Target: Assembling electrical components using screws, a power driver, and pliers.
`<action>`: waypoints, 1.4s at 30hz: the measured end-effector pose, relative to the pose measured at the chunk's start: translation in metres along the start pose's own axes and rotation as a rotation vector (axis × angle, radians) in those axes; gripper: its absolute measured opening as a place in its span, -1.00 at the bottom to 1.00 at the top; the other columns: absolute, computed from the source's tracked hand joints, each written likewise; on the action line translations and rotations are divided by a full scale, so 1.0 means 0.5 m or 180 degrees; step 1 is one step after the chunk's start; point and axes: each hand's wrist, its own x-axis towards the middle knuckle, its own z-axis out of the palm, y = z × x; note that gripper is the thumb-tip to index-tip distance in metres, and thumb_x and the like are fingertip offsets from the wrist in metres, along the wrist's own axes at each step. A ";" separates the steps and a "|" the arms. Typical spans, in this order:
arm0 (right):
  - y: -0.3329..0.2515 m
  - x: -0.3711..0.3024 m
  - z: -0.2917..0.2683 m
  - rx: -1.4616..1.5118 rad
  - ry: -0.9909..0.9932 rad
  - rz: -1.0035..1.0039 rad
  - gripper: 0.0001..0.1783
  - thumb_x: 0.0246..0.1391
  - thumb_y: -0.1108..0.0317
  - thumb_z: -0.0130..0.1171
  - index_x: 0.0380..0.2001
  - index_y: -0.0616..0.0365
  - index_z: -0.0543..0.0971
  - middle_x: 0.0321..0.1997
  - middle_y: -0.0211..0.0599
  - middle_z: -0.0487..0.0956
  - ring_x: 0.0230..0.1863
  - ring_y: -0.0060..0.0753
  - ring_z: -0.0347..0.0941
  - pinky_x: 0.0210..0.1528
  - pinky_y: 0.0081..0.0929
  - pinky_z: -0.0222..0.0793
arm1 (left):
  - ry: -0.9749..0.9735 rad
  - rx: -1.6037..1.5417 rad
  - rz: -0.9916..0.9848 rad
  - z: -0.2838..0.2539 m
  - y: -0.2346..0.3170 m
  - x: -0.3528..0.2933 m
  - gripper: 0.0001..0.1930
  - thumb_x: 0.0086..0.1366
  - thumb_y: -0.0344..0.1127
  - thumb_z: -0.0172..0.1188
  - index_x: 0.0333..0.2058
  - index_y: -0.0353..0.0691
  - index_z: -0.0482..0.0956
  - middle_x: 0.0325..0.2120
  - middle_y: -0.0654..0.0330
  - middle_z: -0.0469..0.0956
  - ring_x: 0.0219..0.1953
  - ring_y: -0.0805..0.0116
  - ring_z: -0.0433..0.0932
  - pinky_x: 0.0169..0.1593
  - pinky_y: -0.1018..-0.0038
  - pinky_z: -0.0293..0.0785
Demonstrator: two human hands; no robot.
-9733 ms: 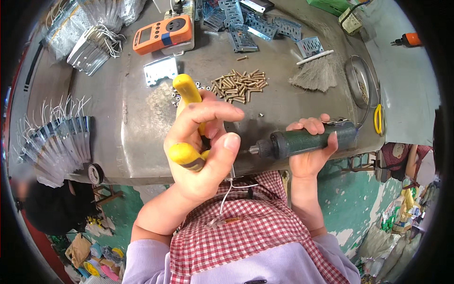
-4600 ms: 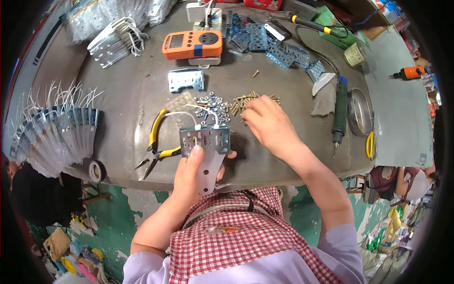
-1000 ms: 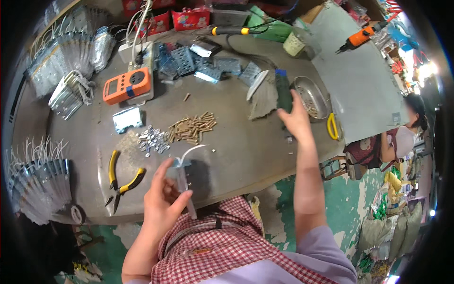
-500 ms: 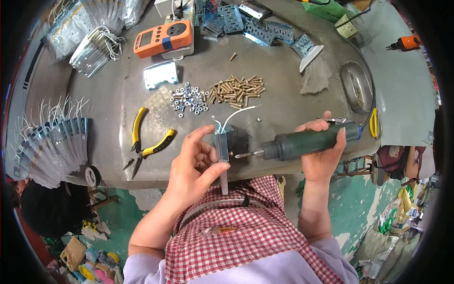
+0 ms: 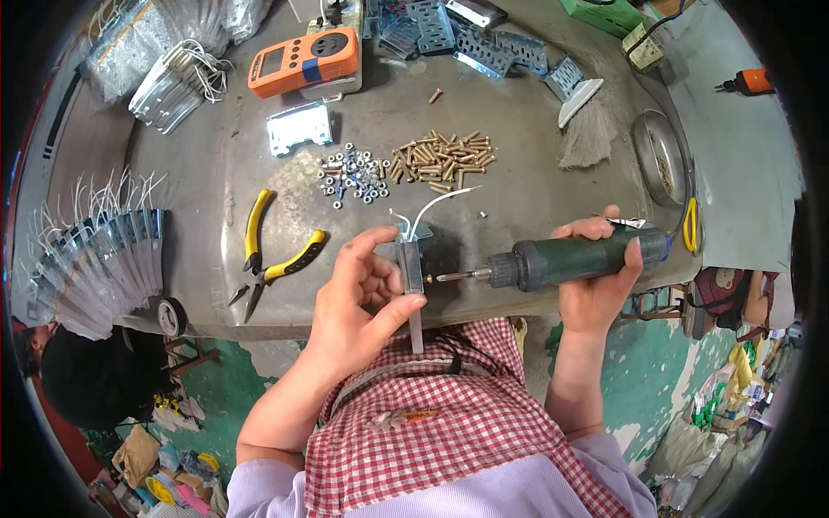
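Observation:
My left hand (image 5: 345,298) pinches a narrow grey metal-and-plastic part (image 5: 412,268) upright at the bench's front edge. White wires (image 5: 440,200) rise from its top. A small brass-coloured screw (image 5: 429,279) sticks out of its right side. Wrapped in my right hand (image 5: 591,298) is a dark green electric screwdriver (image 5: 566,263), held level and pointing left. Its bit (image 5: 456,276) is in line with the screw, the tip very close to the head; whether they touch I cannot tell. Beyond the part lie a pile of brass screws (image 5: 442,160) and a heap of nuts (image 5: 354,175).
Yellow-handled pliers (image 5: 252,274) lie open left of my left hand. An orange multimeter (image 5: 304,62), a shiny metal bracket (image 5: 299,129) and perforated metal plates (image 5: 484,53) are farther back. At right are a brush (image 5: 589,129) and a metal bowl (image 5: 649,160); wired parts (image 5: 121,268) stand at left.
The whole view has shifted a little, so the bench things appear slightly higher and farther right. Both hands keep their grips, and the bit stays close to the screw.

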 end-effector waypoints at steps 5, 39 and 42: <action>0.009 0.003 0.007 -0.0094 -0.0015 0.0010 -0.54 -0.07 0.21 0.15 -0.09 0.05 0.29 -0.34 -0.42 0.34 -0.20 -0.44 0.29 0.11 -0.17 0.07 | 0.0001 0.0113 0.0132 -0.002 0.002 0.002 -0.36 0.00 -0.49 0.27 0.05 -0.24 0.17 -0.51 0.27 0.35 -0.51 0.62 0.34 -0.41 0.69 0.35; 0.029 -0.003 -0.029 0.0333 0.0312 0.0035 -0.52 -0.06 0.24 0.13 -0.04 0.06 0.29 -0.35 -0.42 0.30 -0.20 -0.42 0.26 0.09 -0.18 0.08 | 0.0705 0.1788 0.1033 -0.063 -0.003 0.050 -0.53 -0.04 -0.37 0.30 -0.13 -0.24 0.35 -0.45 0.13 0.46 -0.41 0.25 0.51 -0.33 0.40 0.43; 0.029 -0.001 -0.031 0.0208 0.0290 0.0036 -0.51 -0.07 0.24 0.13 -0.04 0.06 0.29 -0.35 -0.41 0.31 -0.19 -0.42 0.26 0.09 -0.19 0.07 | 0.0961 0.3630 0.1403 -0.106 0.000 0.096 -0.77 -0.07 -0.52 0.20 -0.38 -0.26 0.39 -0.48 0.11 0.44 -0.41 0.10 0.43 -0.32 0.34 0.37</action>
